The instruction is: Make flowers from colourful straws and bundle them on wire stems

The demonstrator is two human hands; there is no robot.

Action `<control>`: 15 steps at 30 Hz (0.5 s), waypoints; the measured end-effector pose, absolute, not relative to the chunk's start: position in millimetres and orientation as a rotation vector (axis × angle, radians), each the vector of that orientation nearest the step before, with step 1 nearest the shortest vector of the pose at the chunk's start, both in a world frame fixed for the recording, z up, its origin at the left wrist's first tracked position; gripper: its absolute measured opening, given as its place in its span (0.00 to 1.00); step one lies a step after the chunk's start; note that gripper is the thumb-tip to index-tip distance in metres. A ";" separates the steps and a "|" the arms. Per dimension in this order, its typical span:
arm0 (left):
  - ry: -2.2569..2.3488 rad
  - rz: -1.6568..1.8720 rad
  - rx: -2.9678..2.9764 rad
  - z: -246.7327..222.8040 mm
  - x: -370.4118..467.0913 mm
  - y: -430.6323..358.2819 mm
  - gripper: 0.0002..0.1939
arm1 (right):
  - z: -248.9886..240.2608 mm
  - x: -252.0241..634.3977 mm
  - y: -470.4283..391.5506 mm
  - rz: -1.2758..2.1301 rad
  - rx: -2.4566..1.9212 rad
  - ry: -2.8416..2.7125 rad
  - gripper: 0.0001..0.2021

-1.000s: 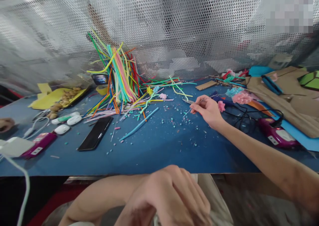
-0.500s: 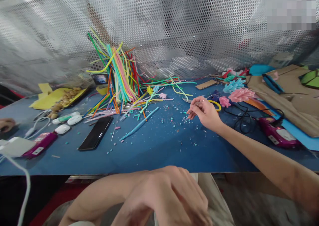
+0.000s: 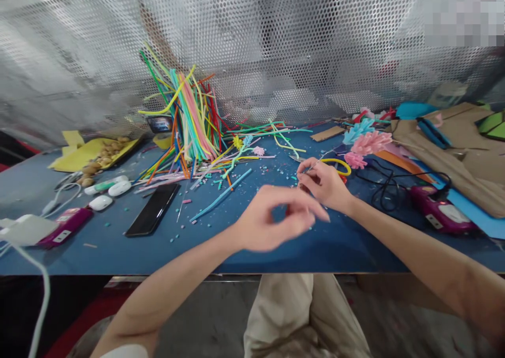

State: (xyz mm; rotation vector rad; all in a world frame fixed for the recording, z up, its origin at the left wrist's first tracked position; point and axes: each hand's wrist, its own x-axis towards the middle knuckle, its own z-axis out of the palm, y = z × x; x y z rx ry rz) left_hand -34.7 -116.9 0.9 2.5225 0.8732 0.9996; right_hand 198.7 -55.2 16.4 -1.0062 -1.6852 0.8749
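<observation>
My right hand [image 3: 321, 181] is closed over the blue table, fingers pinched on a thin wire stem [image 3: 324, 153]. This stem leads toward a fuzzy pipe-cleaner flower spray with pink [image 3: 371, 143] and light blue [image 3: 358, 131] parts. Beside that hand lies a pair of scissors with a yellow handle [image 3: 342, 163], partly covered by the fingers. My left hand [image 3: 272, 218] hovers in front of and below the right one, a little blurred. Its thumb and forefinger are apart, and nothing shows in it.
A bundle of coloured pipe cleaners [image 3: 193, 121] stands at the back left. Nearer are a black phone [image 3: 153, 210], a blue pipe cleaner [image 3: 221, 195] and small scattered clippings. Purple power strips [image 3: 440, 210] with cables, and cardboard [image 3: 469, 158], lie right. A perforated metal panel [image 3: 252, 47] rises behind.
My left hand has risen from near my lap to over the table, close to the right hand. The flower spray has shifted slightly left. A hand at the far left edge is gone.
</observation>
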 end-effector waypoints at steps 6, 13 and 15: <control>0.908 1.018 2.458 62.9 13.4 -53.0 0.21 | 16.6 194.6 -61.4 0.864 -1.002 -1.914 0.03; 0.979 1.068 2.116 49.4 12.8 -45.4 0.17 | 24.1 180.7 -81.1 0.829 -1.129 -2.089 0.07; 0.984 1.100 2.043 48.2 11.0 -47.3 0.16 | 27.8 178.0 -85.8 0.822 -1.147 -2.113 0.10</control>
